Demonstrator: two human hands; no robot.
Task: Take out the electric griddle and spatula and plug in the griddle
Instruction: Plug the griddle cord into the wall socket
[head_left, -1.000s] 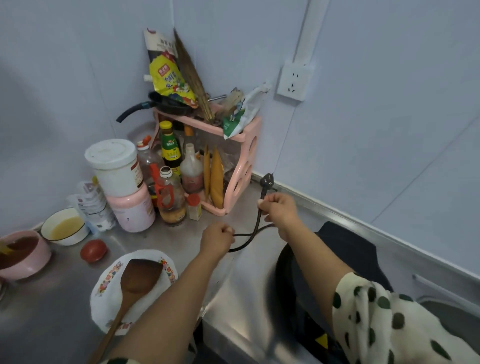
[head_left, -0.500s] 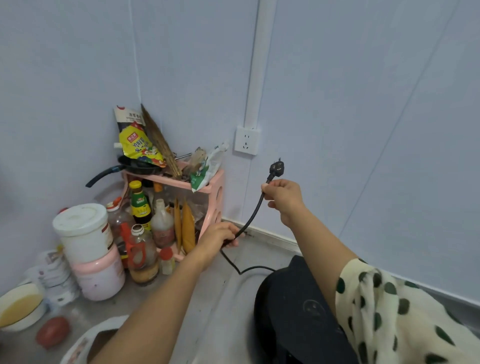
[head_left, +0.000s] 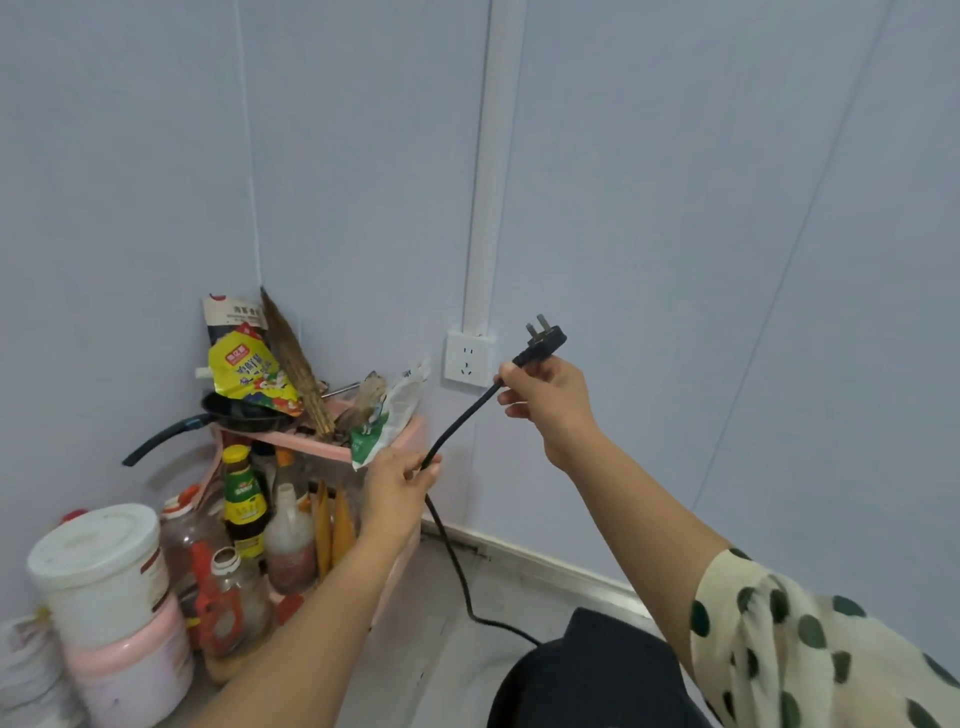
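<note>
The black electric griddle (head_left: 587, 675) sits on the steel counter at the bottom of the view, partly cut off. Its black cord (head_left: 457, 421) runs up from it through both hands. My left hand (head_left: 400, 483) pinches the cord lower down. My right hand (head_left: 545, 395) grips the cord just behind the black plug (head_left: 543, 340), whose prongs point up and left, a short way right of the white wall socket (head_left: 467, 358). The spatula is out of view.
A pink rack (head_left: 384, 447) in the corner holds sauce bottles, packets, a brush and a small black pan (head_left: 234, 413). White and pink lidded tubs (head_left: 104, 587) stand at the left. A white cable duct (head_left: 488, 166) runs up the wall above the socket.
Both hands have risen with the cord; the plug moved up to socket height. The view has tilted upward, so the plate with the wooden spatula and the bowls dropped out of sight.
</note>
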